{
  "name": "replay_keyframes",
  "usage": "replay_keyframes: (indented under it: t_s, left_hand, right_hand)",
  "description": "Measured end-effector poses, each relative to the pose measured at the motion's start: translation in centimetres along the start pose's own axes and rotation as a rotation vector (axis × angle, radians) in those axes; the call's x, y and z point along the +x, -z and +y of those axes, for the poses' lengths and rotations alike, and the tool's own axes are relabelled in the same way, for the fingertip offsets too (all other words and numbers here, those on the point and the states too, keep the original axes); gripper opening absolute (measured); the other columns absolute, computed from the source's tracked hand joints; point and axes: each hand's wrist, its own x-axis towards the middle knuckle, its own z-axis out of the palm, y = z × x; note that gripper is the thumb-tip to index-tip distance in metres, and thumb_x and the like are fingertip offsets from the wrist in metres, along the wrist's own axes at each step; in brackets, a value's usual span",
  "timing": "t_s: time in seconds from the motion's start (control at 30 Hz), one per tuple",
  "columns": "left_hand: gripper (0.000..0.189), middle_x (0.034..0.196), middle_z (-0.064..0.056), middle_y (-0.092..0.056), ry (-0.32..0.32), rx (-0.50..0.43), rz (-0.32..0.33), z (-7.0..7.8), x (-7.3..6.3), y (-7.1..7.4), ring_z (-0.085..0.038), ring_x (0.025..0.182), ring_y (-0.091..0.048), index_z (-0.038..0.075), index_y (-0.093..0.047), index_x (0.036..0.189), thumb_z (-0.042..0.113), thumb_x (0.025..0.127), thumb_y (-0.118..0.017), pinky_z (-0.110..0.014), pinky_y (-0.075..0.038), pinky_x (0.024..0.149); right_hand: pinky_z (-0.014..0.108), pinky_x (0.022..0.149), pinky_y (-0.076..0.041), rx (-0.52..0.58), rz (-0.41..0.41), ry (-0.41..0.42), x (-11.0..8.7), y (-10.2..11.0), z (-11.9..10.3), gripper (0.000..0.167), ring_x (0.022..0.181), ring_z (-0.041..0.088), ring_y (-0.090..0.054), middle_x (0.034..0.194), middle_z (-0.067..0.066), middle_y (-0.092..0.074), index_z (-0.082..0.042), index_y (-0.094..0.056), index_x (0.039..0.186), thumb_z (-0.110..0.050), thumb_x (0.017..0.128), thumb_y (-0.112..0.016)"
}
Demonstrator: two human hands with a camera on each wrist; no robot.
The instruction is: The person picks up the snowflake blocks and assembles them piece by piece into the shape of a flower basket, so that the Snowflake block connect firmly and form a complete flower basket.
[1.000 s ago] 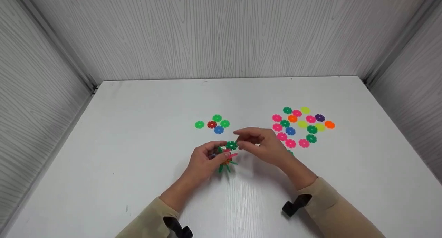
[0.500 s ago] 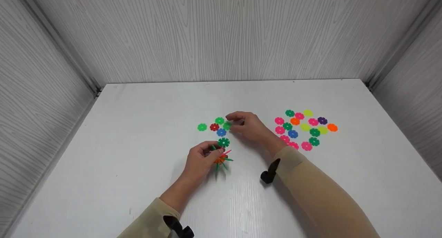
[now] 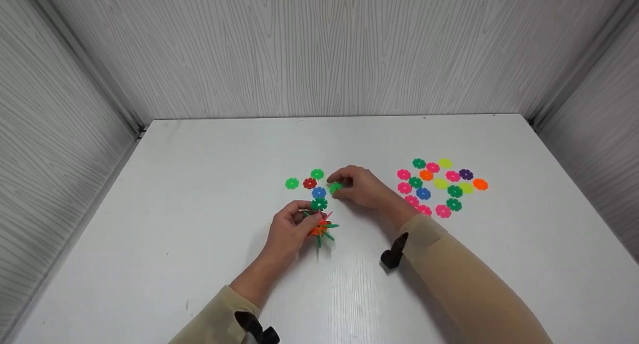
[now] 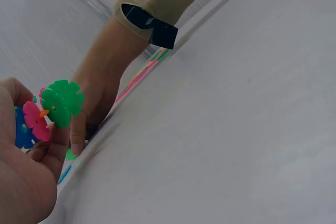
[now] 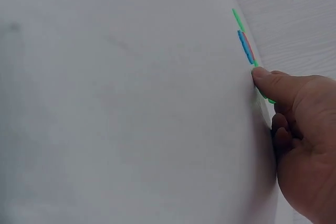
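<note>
At the right edge, your right hand [image 5: 307, 135] pinches a green piece [image 5: 271, 100]. Above your thumb tip, a blue piece [image 5: 244, 46] shows beside a red piece [image 5: 250, 46], a second green piece [image 5: 238, 20] farther up, all edge-on along the white table [image 5: 131, 103].

Grey wood-grain panels [image 3: 319, 49] walling a white table [image 3: 199, 154] on three sides suggest a booth-like workspace.

From above, the head view looks forward and down over the desk [image 3: 150, 234], the back wall [image 3: 329, 49] filling the frame's top. Low and tilted, the left wrist view looks past close left fingers [image 4: 56, 153] at lower left toward the right fingers [image 5: 277, 84], which the right wrist view shares, close, at right.
</note>
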Motion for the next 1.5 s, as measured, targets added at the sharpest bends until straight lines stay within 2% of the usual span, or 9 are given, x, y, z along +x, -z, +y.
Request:
replay_keyframes:
  t_s: [0.17,0.3,0.5,0.63,0.73,0.9,1.07,1.2,1.5]
  left_hand:
    - [0.029,0.112,-0.010,-0.074,0.017,0.019,0.002,0.0,0.0,0.1,-0.026,0.099,-0.068,0.010,-0.065,0.128,0.021,0.102,-0.071,-0.025,-0.061,0.083]
    - [0.029,0.111,-0.009,-0.074,0.035,0.033,0.008,0.0,0.0,0.1,-0.025,0.097,-0.070,0.011,-0.063,0.130,0.021,0.103,-0.070,-0.025,-0.061,0.082]
    - [0.030,0.107,-0.009,-0.074,0.063,0.053,0.016,-0.1,0.1,0.1,-0.024,0.092,-0.067,0.011,-0.062,0.130,0.023,0.103,-0.069,-0.024,-0.060,0.078]
    - [0.029,0.111,-0.008,-0.073,0.081,0.037,0.008,0.0,0.0,0.1,-0.024,0.097,-0.067,0.010,-0.062,0.130,0.023,0.105,-0.067,-0.024,-0.059,0.082]
    - [0.028,0.114,-0.008,-0.073,0.082,0.038,0.004,0.1,-0.1,0.1,-0.025,0.100,-0.067,0.011,-0.062,0.130,0.023,0.105,-0.065,-0.024,-0.058,0.083]
    - [0.030,0.109,-0.008,-0.074,0.075,0.041,-0.007,0.2,-0.2,0.0,-0.025,0.096,-0.066,0.011,-0.061,0.130,0.024,0.104,-0.068,-0.023,-0.057,0.079]
    - [0.040,0.111,-0.011,-0.075,0.070,0.009,-0.038,-0.1,-0.1,0.0,-0.025,0.099,-0.069,0.009,-0.058,0.131,0.025,0.100,-0.077,-0.027,-0.060,0.086]
    - [0.046,0.115,-0.012,-0.075,0.063,-0.008,-0.056,-0.1,0.0,-0.1,-0.026,0.100,-0.072,0.008,-0.058,0.132,0.024,0.096,-0.082,-0.028,-0.061,0.087]
    - [0.047,0.112,-0.010,-0.075,0.041,0.013,-0.016,-0.1,-0.2,-0.4,-0.024,0.097,-0.073,0.005,-0.062,0.130,0.023,0.093,-0.086,-0.028,-0.062,0.086]
  right_hand:
    - [0.034,0.094,-0.056,-0.029,0.001,0.006,-1.2,0.0,0.0,0.024,0.108,0.022,-0.059,0.112,-0.001,-0.065,-0.026,-0.078,0.113,-0.019,0.092,-0.086]
    - [0.031,0.092,-0.059,-0.007,0.017,0.023,-2.6,0.2,-0.4,0.021,0.105,0.019,-0.063,0.109,-0.005,-0.070,-0.023,-0.078,0.112,-0.017,0.093,-0.084]
    - [0.034,0.079,-0.063,0.169,0.018,0.126,-5.2,0.6,-1.5,0.031,0.083,0.024,-0.074,0.109,0.001,-0.076,-0.010,-0.077,0.126,-0.019,0.096,-0.081]
    - [0.032,0.083,-0.063,0.265,0.018,0.193,-6.8,0.5,-2.1,0.034,0.083,0.025,-0.076,0.106,0.008,-0.077,-0.008,-0.075,0.130,-0.018,0.098,-0.078]
    - [0.032,0.084,-0.063,0.303,0.021,0.222,-7.5,0.1,-2.4,0.030,0.084,0.025,-0.076,0.104,0.010,-0.077,-0.009,-0.075,0.128,-0.015,0.099,-0.078]
    - [0.033,0.082,-0.064,0.306,0.037,0.247,-7.9,-0.5,-2.8,0.025,0.083,0.025,-0.077,0.100,0.007,-0.078,-0.007,-0.076,0.123,-0.012,0.098,-0.078]
    - [0.033,0.081,-0.064,0.302,0.038,0.268,-8.0,-0.8,-2.8,0.025,0.081,0.024,-0.077,0.099,0.007,-0.078,-0.005,-0.076,0.122,-0.012,0.098,-0.078]
    - [0.031,0.081,-0.064,0.287,0.046,0.273,-8.0,-0.9,-2.6,0.025,0.082,0.023,-0.077,0.105,0.005,-0.079,-0.007,-0.079,0.122,-0.013,0.098,-0.079]
    - [0.029,0.073,-0.063,0.277,0.078,0.280,-8.4,-1.2,-2.6,0.022,0.077,0.023,-0.073,0.104,0.000,-0.080,-0.014,-0.083,0.119,-0.015,0.097,-0.081]
